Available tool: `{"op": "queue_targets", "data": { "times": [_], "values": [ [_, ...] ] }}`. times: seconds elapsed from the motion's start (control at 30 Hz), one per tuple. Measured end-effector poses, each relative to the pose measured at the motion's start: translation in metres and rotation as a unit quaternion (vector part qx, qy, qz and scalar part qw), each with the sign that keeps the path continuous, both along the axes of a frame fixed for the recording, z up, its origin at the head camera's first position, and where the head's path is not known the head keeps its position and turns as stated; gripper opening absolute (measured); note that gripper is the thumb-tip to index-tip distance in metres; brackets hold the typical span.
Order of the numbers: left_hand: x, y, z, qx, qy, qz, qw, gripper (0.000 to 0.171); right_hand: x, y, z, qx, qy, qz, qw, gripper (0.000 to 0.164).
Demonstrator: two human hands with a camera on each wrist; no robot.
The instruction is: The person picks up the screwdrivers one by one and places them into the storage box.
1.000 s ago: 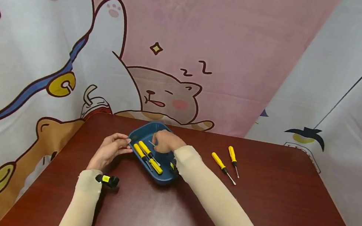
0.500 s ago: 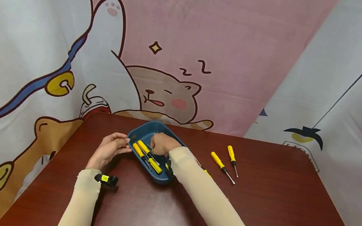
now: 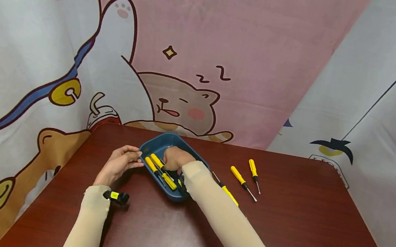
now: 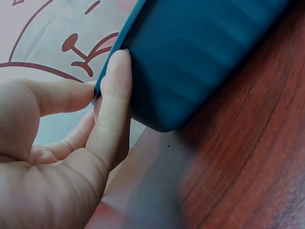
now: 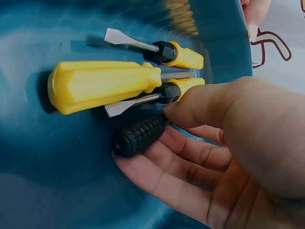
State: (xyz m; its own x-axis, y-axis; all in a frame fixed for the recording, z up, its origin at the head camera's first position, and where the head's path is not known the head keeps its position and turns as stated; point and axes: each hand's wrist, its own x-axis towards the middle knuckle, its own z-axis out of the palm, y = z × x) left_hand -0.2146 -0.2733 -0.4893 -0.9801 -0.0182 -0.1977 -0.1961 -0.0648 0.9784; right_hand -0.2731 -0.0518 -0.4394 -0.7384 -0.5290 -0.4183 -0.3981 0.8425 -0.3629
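A blue tray [image 3: 187,151] stands on the table, tilted by no visible amount. My left hand [image 3: 116,165] pinches its left rim between thumb and fingers; the left wrist view shows the fingertips against the outer wall. Inside the tray, my right hand [image 5: 262,138] holds a small screwdriver with a ribbed black handle [image 5: 140,136], thumb and fingers about its neck and handle. Its shaft is mostly hidden by the hand. Beside it in the tray lie three yellow-handled screwdrivers: one with its thick handle [image 5: 105,86] toward the camera, and two flat blades [image 5: 131,39] pointing the opposite way.
Right of the tray, two yellow screwdrivers [image 3: 239,176] [image 3: 253,168] lie on the brown table [image 3: 304,217]. A third yellow screwdriver [image 3: 230,194] lies close by the right forearm, partly covered by it. A patterned cloth [image 3: 263,65] hangs behind the table.
My right hand has dipped lower in the tray and the forearm has shifted left, uncovering a yellow screwdriver on the table. The black handle now shows in its grasp. The left hand stays on the rim.
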Motion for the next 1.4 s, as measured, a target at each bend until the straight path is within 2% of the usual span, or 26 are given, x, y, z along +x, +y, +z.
{"op": "queue_targets", "data": {
  "times": [0.23, 0.43, 0.5, 0.67, 0.77, 0.83, 0.97, 1.13, 1.4],
  "values": [
    [0.000, 0.000, 0.000, 0.004, 0.001, 0.000, 1.0000, 0.040, -0.002, 0.000, -0.002, -0.006, -0.022, -0.019, 1.000, 0.009],
    [0.000, 0.001, 0.000, 0.003, 0.001, 0.001, 1.0000, 0.039, -0.005, 0.002, -0.004, -0.022, -0.043, -0.027, 0.998, 0.006],
    [0.000, 0.001, 0.000, 0.001, 0.000, 0.003, 1.0000, 0.038, -0.005, 0.002, -0.004, -0.024, -0.043, -0.025, 0.998, 0.009],
    [-0.001, 0.001, 0.000, -0.002, -0.001, 0.006, 1.0000, 0.036, -0.005, 0.005, -0.003, -0.024, -0.034, -0.005, 0.999, 0.031],
    [-0.001, 0.001, 0.000, 0.001, -0.002, 0.008, 1.0000, 0.036, -0.006, 0.007, -0.002, -0.018, -0.021, 0.008, 1.000, 0.039],
    [0.000, 0.001, 0.000, 0.002, -0.002, 0.007, 1.0000, 0.037, -0.006, 0.008, -0.001, -0.014, -0.007, 0.015, 1.000, 0.034],
    [0.001, 0.000, 0.001, 0.005, -0.001, 0.003, 1.0000, 0.039, -0.004, 0.010, 0.002, -0.009, 0.016, 0.022, 1.000, 0.007],
    [0.002, 0.001, 0.002, 0.005, -0.001, 0.003, 1.0000, 0.041, -0.001, 0.013, 0.005, -0.003, 0.017, 0.015, 1.000, 0.033],
    [0.000, 0.001, 0.001, -0.002, -0.005, 0.007, 1.0000, 0.036, 0.001, 0.016, 0.011, 0.011, 0.037, 0.035, 0.999, 0.046]
  ]
}}
